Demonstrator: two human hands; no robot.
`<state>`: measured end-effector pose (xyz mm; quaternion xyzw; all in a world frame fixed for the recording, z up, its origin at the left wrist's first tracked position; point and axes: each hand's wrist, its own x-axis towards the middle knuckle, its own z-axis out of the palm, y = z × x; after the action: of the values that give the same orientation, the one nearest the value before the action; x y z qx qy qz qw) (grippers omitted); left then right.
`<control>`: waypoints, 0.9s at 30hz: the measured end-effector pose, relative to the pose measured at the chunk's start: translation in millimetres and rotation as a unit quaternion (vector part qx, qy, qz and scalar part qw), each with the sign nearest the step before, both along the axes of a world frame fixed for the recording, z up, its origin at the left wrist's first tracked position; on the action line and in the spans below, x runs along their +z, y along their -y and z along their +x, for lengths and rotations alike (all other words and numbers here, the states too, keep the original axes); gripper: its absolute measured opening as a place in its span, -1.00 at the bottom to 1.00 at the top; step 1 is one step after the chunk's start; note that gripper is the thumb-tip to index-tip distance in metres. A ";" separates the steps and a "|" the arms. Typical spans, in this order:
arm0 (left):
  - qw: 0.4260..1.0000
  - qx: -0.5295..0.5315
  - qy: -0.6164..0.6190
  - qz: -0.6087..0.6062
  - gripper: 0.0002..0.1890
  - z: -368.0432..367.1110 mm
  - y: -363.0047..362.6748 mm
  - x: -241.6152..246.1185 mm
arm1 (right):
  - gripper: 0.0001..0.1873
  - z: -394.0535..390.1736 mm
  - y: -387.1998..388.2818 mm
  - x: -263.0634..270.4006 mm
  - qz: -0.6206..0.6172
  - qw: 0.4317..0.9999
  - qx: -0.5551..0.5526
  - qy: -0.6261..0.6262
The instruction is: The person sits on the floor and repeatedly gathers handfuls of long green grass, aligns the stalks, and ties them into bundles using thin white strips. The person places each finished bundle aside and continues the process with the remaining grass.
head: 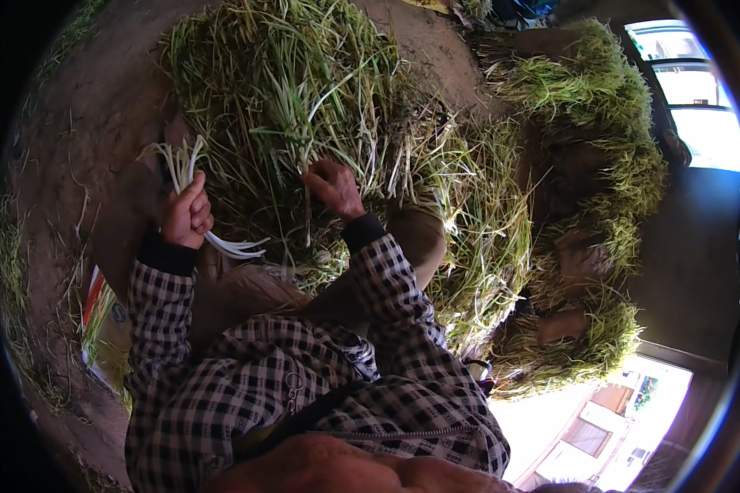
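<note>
A small bundle of slender white stems (182, 161) is held in my left hand (188, 212). Its upper ends fan out above the fist, while smooth white ends curve out below it to the right. My right hand (336, 188) pinches a leafy green plant (302, 145) at its pale stalk between thumb and fingers. A thin brownish stalk end hangs beneath that grip. Both hands are over a large heap of long-leaved green plants (240, 80) with yellowing blades, which lies in front of my knees.
More cut plants (481, 234) lie at my right knee (416, 243). Beyond them, bundled greens (616, 98) line the wall (678, 246). To the left is bare earth floor (98, 80) with scattered blades. A printed sack (108, 333) rests by my left elbow. Daylight enters through a window (694, 92).
</note>
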<state>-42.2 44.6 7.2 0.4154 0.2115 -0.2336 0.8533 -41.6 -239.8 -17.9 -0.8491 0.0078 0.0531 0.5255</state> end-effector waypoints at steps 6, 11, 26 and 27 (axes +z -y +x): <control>1.000 -0.006 0.007 -0.019 -0.92 -1.3 1.9 -0.6 | -0.72 -35.2 1.0 47.3 0.113 0.993 0.014 -0.028; 1.000 -0.003 0.004 -0.019 -0.90 -3.5 6.3 1.9 | -0.78 -57.6 -10.5 80.3 0.237 0.963 -0.003 -0.128; 0.994 -0.082 0.037 0.055 -0.82 -33.1 58.1 -2.3 | -0.80 -71.2 -51.6 20.0 0.146 0.989 0.026 -0.031; 0.994 -0.075 0.039 0.064 -0.81 -34.8 61.6 -6.2 | -0.80 -72.3 -55.3 18.2 0.150 0.987 0.030 -0.041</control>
<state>-77.1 -17.1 1.0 0.4924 0.1608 -0.2672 0.8126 -113.9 -184.5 0.4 -0.7579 -0.0045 0.1038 0.6441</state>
